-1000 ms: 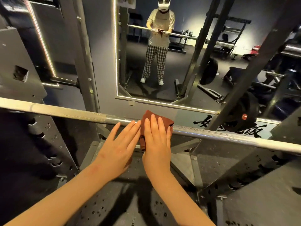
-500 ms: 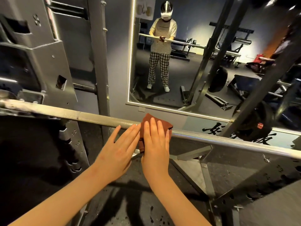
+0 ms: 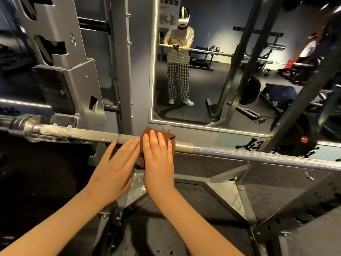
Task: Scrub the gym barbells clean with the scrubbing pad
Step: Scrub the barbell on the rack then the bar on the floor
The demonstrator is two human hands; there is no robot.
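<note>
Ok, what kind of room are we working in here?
Most likely a gym's free-weight area. The barbell sits across a steel rack, a large wall mirror faces it, and a black weight plate shows on the right.

We lose the barbell (image 3: 73,134) past both side edges. The right hand (image 3: 158,163) covers most of the scrubbing pad (image 3: 168,136) and the bar under it; we cannot see its thumb. Top edge cuts the poster (image 3: 168,8). Figure (image 3: 310,49) at far right: too blurred to make out.
</note>
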